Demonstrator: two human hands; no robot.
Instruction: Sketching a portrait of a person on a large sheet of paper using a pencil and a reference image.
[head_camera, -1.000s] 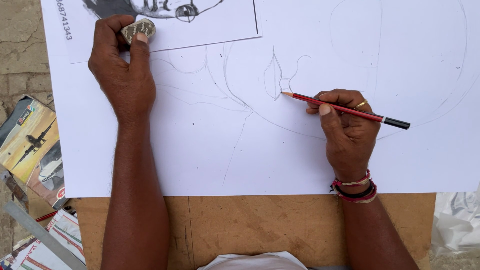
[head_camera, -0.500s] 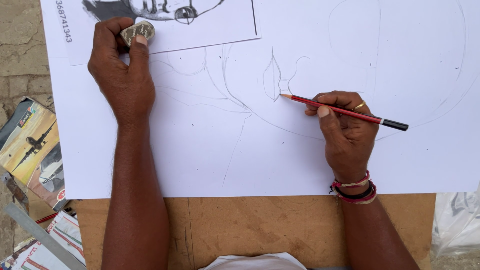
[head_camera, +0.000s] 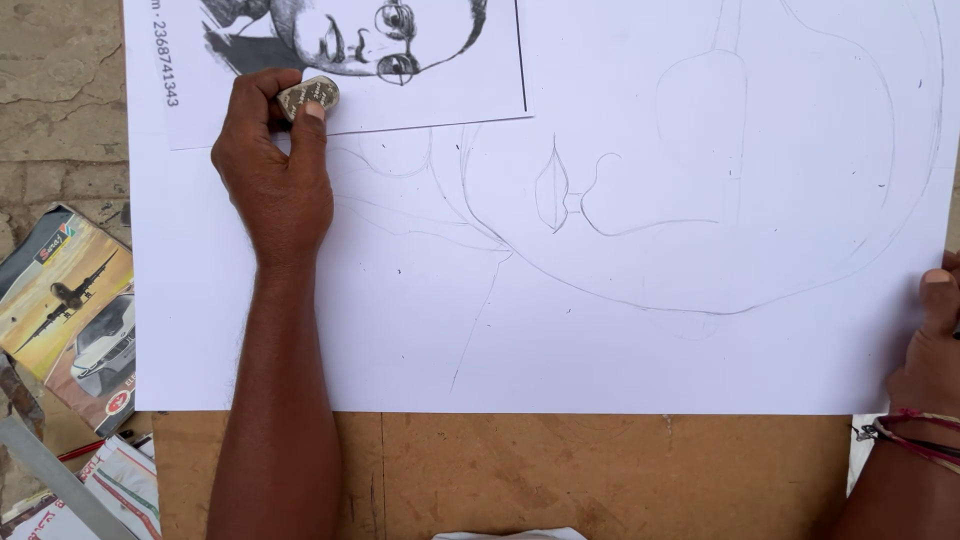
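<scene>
A large white sheet (head_camera: 620, 350) with a faint pencil outline of a face, lips (head_camera: 552, 188) drawn near its middle, lies on a wooden board (head_camera: 600, 470). A printed black-and-white portrait (head_camera: 440, 95) rests on the sheet's upper left. My left hand (head_camera: 272, 175) pinches a small worn grey eraser (head_camera: 308, 95) at the lower edge of that print. My right hand (head_camera: 928, 350) sits at the sheet's right edge, mostly cut off by the frame, with its thumb on the paper. Thread bracelets (head_camera: 910, 432) circle that wrist. No pencil is visible.
To the left of the board lie printed booklets (head_camera: 70, 310), one showing an airplane and a car, over cracked stone ground (head_camera: 50, 90). A grey metal strip (head_camera: 50, 470) and more papers (head_camera: 120, 485) lie at the lower left. White cloth (head_camera: 510, 534) shows at the bottom edge.
My right hand has left the lips of the drawing and moved to the sheet's right edge, and the red pencil it held is out of view. The left hand stays on the eraser.
</scene>
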